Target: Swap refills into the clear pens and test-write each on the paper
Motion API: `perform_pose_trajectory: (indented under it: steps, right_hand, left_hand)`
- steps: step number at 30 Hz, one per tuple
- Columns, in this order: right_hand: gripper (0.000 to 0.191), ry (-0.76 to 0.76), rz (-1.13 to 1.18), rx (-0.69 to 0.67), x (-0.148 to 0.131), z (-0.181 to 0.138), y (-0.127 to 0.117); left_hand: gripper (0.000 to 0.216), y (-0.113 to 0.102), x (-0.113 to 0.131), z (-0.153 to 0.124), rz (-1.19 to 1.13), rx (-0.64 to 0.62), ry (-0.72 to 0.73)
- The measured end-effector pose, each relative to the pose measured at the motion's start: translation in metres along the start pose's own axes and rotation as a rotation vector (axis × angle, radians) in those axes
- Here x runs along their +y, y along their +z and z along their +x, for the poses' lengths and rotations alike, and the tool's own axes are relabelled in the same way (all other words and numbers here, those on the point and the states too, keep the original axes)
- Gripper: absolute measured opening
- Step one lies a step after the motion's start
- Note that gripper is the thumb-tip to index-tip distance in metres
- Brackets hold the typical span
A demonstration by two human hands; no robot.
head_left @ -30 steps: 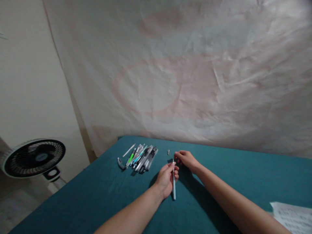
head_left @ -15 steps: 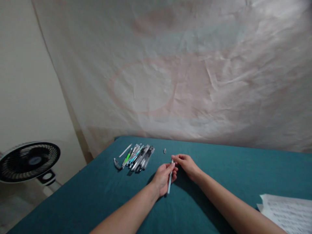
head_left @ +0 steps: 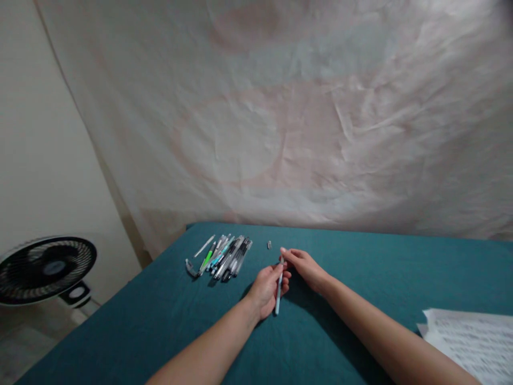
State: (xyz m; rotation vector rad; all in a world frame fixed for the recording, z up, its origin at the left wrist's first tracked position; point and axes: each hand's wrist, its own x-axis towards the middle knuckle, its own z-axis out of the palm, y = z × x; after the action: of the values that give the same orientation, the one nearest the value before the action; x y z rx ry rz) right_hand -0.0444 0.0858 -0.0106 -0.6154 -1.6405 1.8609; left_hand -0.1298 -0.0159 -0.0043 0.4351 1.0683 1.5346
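A slim pale-blue pen (head_left: 278, 298) is held near the middle of the table, its lower end pointing towards me. My left hand (head_left: 264, 291) is closed round the pen, with the thumb lying along its upper part. At the pen's far end, my right hand (head_left: 302, 265) has its thumb and forefinger pinched together on the tip. The fingers partly cover that end, so its detail is hidden. Beyond my hands lies a small grey piece (head_left: 269, 245), too small to name for certain.
Several pens (head_left: 230, 259), clear, black, blue and green, lie in a row at the left, with a white stick (head_left: 204, 246) beside them. Printed paper sheets (head_left: 473, 342) rest at the right on the green tablecloth (head_left: 380, 278). A fan (head_left: 52, 267) stands left of the table.
The view has shifted slightly. My right fingertips have moved a little at the pen's far end, while my left hand keeps its hold.
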Motion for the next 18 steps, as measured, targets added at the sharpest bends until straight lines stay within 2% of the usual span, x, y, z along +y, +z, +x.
perform_pose_trajectory:
  steps: [5, 8, 12, 14, 18]
  right_hand:
    - [0.036, -0.020, -0.016, 0.050, 0.0043, 0.0009, -0.0013]
    - [0.034, 0.012, 0.047, -0.010, 0.0052, 0.0019, -0.0060]
    - [0.043, 0.055, 0.124, -0.080, 0.0018, 0.0017, -0.0084]
    - [0.045, 0.050, 0.112, -0.048, 0.0004, 0.0007, -0.0066]
    - [0.037, -0.018, 0.019, 0.037, 0.0027, -0.0006, -0.0022]
  left_hand:
    - [0.014, -0.0003, -0.0004, -0.0007, 0.009, -0.018, -0.015]
    - [0.016, -0.0012, -0.0008, -0.0002, 0.012, -0.041, -0.007]
    - [0.018, -0.0025, -0.0017, 0.0015, 0.005, -0.038, -0.005]
    - [0.018, -0.0029, -0.0023, 0.0021, -0.002, -0.042, -0.004]
    - [0.017, -0.0033, -0.0032, 0.0021, 0.001, -0.045, -0.011]
